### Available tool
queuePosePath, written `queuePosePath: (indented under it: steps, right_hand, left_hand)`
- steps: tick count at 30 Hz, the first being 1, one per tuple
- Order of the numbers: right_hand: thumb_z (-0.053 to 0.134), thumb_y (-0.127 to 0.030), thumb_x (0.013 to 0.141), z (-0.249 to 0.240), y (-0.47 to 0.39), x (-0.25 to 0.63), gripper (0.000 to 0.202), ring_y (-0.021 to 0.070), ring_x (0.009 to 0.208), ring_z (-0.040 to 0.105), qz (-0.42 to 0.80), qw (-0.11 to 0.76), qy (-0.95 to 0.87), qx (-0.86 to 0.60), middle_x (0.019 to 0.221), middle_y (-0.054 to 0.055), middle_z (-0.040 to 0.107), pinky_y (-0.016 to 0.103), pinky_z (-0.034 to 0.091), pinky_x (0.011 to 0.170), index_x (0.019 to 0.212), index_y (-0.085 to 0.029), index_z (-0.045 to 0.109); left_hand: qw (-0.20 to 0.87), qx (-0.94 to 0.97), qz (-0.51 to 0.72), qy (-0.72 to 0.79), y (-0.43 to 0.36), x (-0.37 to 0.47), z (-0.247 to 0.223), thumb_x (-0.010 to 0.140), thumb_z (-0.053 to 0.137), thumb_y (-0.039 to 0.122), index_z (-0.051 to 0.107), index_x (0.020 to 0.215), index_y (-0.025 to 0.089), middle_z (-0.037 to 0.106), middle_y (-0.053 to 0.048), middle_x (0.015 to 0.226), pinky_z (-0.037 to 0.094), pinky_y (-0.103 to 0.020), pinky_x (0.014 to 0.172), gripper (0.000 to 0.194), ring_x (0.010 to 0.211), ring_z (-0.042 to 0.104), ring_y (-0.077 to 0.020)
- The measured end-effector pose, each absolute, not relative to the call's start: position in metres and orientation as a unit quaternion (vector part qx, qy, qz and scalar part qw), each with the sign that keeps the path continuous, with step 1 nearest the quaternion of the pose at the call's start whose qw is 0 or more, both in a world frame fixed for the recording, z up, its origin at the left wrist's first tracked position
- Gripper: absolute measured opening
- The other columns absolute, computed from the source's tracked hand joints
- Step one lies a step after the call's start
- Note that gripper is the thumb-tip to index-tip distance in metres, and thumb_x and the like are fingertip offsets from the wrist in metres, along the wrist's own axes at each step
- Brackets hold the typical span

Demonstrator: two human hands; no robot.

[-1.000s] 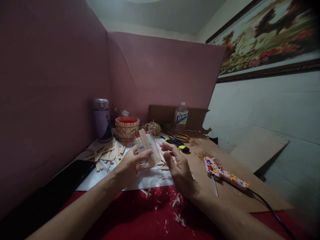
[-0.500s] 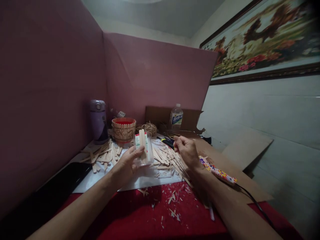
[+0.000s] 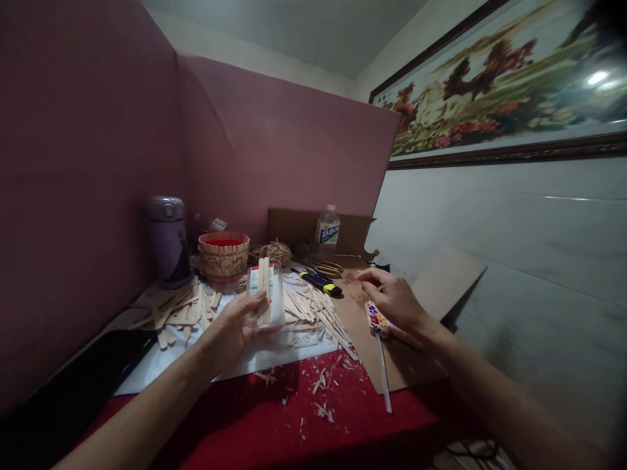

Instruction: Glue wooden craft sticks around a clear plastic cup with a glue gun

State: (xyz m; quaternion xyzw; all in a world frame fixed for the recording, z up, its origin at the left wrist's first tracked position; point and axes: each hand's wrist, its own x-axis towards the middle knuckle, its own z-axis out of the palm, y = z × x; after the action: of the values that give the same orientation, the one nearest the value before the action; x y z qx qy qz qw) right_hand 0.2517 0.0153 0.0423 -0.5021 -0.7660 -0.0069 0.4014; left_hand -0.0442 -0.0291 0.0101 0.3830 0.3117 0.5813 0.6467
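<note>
Above a red tablecloth (image 3: 235, 431) and a flat brown cardboard sheet (image 3: 411, 372), holding the right hand (image 3: 394, 300) with bent fingers and tips close together, over a white, flower-patterned glue gun (image 3: 376, 321); cannot quite tell if touching it. Pinching with the left hand (image 3: 236, 324) a clear, flat plastic box (image 3: 278, 305), with two pale, round-ended wooden sticks (image 3: 263, 277) pressed under the thumb.

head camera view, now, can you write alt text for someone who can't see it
The left-hand grip holds a clear plastic box with two wooden sticks against it; the right-hand grip is by a patterned glue gun, contact unclear. Loose sticks lie on white paper, with a purple flask, stick-sided pot and labelled bottle behind.
</note>
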Motion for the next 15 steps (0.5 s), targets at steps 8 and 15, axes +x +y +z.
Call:
queuePosePath:
  steps: [8, 15]
  right_hand:
    - [0.054, -0.012, 0.073, 0.007, -0.01, 0.313, 0.044, 0.0267, 0.1, 0.063, 0.0, 0.158, -0.833, -0.53, 0.116, 0.011, 0.067, 0.035, 0.048, 0.084, 0.115, -0.021, 0.063]
    - [0.046, -0.004, 0.074, -0.013, -0.006, 0.312, 0.053, 0.0294, 0.11, 0.06, -0.056, 0.207, -0.803, -0.556, 0.121, 0.019, 0.061, 0.044, 0.048, 0.095, 0.126, -0.011, 0.053]
  left_hand:
    - [0.655, 0.362, 0.576, 0.328, -0.029, -0.044, 0.012, 0.075, 0.072, 0.031, 0.066, 0.097, 0.022, 0.069, -0.003, 0.101, 0.057, -0.043, 0.085, 0.024, 0.093, 0.065, -0.0211]
    - [0.674, 0.391, 0.534, 0.328, -0.027, -0.043, 0.008, 0.079, 0.068, 0.036, 0.061, 0.109, 0.023, 0.067, -0.006, 0.115, 0.058, -0.045, 0.082, 0.034, 0.099, 0.067, -0.0258]
